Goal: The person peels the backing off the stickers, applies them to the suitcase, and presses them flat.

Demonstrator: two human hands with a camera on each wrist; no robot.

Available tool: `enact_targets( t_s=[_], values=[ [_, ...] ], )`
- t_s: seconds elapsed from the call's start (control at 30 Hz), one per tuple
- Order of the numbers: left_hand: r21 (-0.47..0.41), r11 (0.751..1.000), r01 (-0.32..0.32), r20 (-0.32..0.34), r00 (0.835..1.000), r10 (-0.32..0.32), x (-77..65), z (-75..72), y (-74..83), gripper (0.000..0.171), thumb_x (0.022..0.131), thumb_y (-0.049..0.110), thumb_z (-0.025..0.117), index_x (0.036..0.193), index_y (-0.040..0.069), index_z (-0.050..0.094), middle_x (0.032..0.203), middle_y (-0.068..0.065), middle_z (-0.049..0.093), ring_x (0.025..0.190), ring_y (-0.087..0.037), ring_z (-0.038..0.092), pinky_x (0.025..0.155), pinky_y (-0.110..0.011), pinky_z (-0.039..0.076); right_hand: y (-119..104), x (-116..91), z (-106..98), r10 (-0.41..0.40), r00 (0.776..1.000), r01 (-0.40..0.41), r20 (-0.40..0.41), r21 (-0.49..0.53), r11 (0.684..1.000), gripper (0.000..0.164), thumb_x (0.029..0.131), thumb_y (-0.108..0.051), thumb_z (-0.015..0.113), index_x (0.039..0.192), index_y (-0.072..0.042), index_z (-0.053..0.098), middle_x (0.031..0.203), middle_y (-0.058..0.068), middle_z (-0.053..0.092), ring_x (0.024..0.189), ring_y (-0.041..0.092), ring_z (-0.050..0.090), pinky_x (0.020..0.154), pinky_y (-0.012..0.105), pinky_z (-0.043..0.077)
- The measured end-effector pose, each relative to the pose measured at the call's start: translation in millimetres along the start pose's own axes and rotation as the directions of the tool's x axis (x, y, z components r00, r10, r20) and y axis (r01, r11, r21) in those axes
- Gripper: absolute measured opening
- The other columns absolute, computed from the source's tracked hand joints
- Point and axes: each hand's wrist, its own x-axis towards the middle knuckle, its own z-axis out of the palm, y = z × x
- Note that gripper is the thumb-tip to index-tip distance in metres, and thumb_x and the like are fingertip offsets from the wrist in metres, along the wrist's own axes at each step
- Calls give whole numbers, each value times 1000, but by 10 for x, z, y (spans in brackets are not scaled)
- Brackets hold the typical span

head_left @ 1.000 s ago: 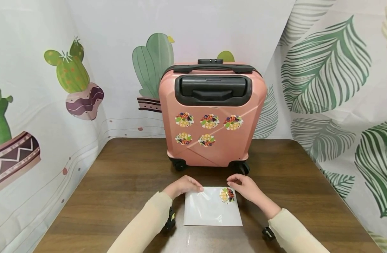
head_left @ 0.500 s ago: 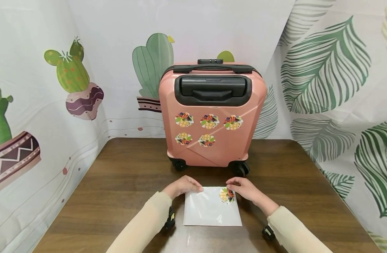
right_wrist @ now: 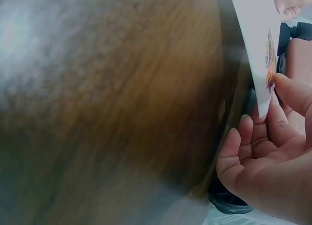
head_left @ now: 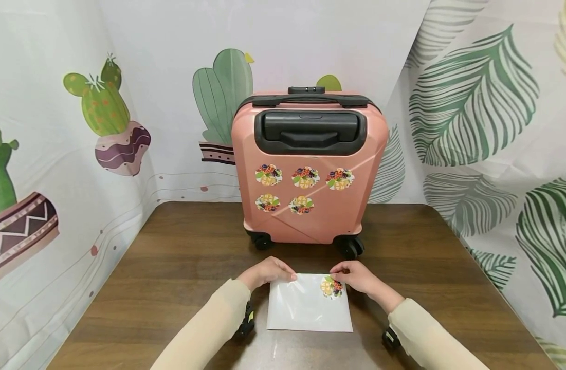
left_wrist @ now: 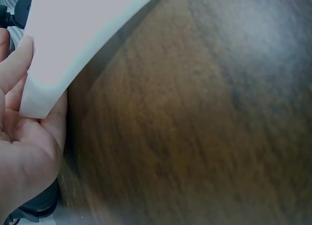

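A white sticker sheet [head_left: 306, 311] is held up just above the table, with one round fruit sticker [head_left: 331, 288] at its upper right corner. My left hand [head_left: 268, 273] pinches the sheet's upper left edge, thumb in front and fingers behind. At the upper right, my right hand [head_left: 359, 277] pinches the sheet's edge, its thumb tip right at the sticker's rim. The right wrist view shows that thumb against the sticker [right_wrist: 269, 64] and other fingers behind the sheet. Beyond the hands stands a pink suitcase [head_left: 331, 221] bearing several similar fruit stickers [head_left: 306, 177].
The suitcase rests upright on black wheels [head_left: 352, 247] on the brown wooden table [head_left: 181, 267]. Its black recessed handle [head_left: 310, 133] faces me. Behind the table hangs a white curtain [head_left: 171, 103] printed with cacti and leaves.
My right hand has come down slightly and its thumb has moved from above the sheet's corner onto the sticker's edge. The left hand keeps its grip in the same place.
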Motion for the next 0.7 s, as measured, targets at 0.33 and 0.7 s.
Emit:
enact_targets(
  t_s=[0.33,0.7],
  values=[
    [19,1000,-18,77,997,16,-18,-68,29,23,88,14,74,106,-1,78,106,-6,77,87,-12,64,81,-30,55,-11,-21,53,4,1000,-4,-12,35,999,13,94,-10,70,97,2,73,86,6,66,67,15,51,60,29,44],
    [166,986,-23,118,993,3,-22,-85,189,26,81,30,77,95,9,82,100,5,72,90,-11,60,77,-30,52,-33,-32,101,-8,1000,8,-6,28,1000,13,95,-10,70,96,2,74,83,4,64,65,14,49,59,28,43]
  ],
)
